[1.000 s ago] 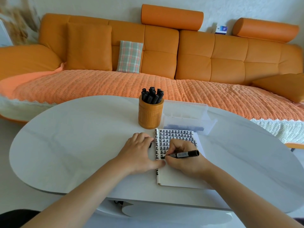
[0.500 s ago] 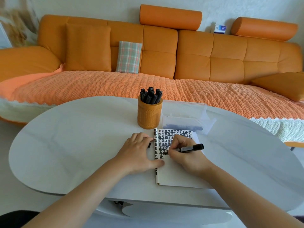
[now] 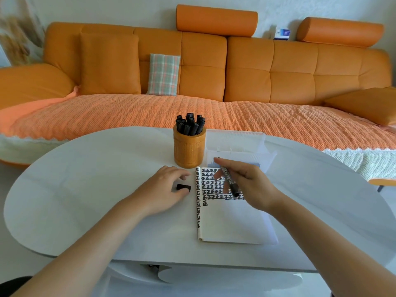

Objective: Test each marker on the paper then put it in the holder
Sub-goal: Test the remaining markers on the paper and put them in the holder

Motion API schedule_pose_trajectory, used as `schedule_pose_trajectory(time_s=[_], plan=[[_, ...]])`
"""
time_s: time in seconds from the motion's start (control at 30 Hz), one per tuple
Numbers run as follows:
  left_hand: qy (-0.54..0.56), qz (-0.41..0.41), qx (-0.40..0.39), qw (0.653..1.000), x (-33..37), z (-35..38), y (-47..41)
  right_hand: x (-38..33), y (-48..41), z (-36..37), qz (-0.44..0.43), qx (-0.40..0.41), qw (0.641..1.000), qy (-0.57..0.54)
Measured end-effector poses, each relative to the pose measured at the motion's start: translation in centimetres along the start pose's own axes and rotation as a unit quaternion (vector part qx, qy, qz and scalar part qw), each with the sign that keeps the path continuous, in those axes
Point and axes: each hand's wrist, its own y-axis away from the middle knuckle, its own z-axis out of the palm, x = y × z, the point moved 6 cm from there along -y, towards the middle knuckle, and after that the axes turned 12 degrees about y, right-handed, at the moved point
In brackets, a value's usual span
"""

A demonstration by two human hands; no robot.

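The marker (image 3: pixel 229 181) is off the paper (image 3: pixel 231 221), pinched in the curled fingers of the right hand (image 3: pixel 250 187) above the written rows. Its long axis runs from far-left to near-right; I cannot tell which end is the nib. The cap (image 3: pixel 183 187) lies to its left, across the paper's spine, held between thumb and fingers of the left hand (image 3: pixel 165 189). The holder (image 3: pixel 189 151) stands just beyond the left hand, ahead-left of the right. Capping probably comes first, so the hands must meet.
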Motion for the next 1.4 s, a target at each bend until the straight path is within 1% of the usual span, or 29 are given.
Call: schedule_pose_trajectory(time_s=[0.07,0.1,0.13,0.2,0.27,0.37,0.43,0.5,0.7,0.87,1.0,1.13,1.3,1.4], plan=[[-0.023,0.02,-0.001,1.0,-0.3,-0.2,-0.2,-0.2,-0.1,0.2,0.021,-0.02,0.999,-0.04],[-0.028,0.028,-0.005,0.999,-0.4,-0.1,-0.3,-0.3,-0.2,0.2,0.027,-0.029,0.998,-0.043],[-0.031,0.033,-0.008,0.999,-0.3,-0.1,-0.3,-0.4,-0.2,0.1,0.025,-0.034,0.999,-0.023],[-0.029,0.037,0.004,0.999,0.0,-0.4,-0.3,-0.7,-0.1,-0.1,0.004,-0.03,0.998,0.052],[-0.002,0.03,0.03,0.999,0.4,-0.9,-0.2,-0.9,0.0,-0.2,-0.022,-0.016,0.991,0.128],[0.036,0.039,0.06,0.997,1.1,-1.3,-0.2,-0.9,-0.1,-0.3,-0.027,0.021,0.966,0.255],[0.043,0.056,0.067,0.995,1.6,-1.4,-0.2,-0.8,0.0,-0.4,-0.028,0.044,0.95,0.308],[0.045,0.065,0.071,0.994,1.9,-1.4,-0.1,-0.9,0.1,-0.2,-0.052,0.055,0.936,0.343],[0.057,0.086,0.058,0.993,2.8,-1.2,0.2,-1.0,0.1,0.2,-0.076,0.066,0.928,0.36],[0.073,0.092,0.042,0.992,3.1,-0.6,0.1,-0.9,-0.1,0.8,-0.079,0.062,0.926,0.365],[0.057,0.101,0.023,0.993,3.0,-0.1,0.0,-1.0,-0.1,1.6,-0.094,0.056,0.932,0.345],[0.043,0.128,0.015,0.991,3.4,0.0,0.0,-1.0,-0.3,2.0,-0.113,0.05,0.932,0.34],[0.028,0.178,0.036,0.983,3.9,-0.3,0.4,-1.5,-0.2,2.3,-0.15,0.073,0.915,0.368],[0.017,0.197,0.053,0.979,4.3,-0.6,0.4,-2.1,-0.4,2.5,-0.163,0.07,0.906,0.385]])
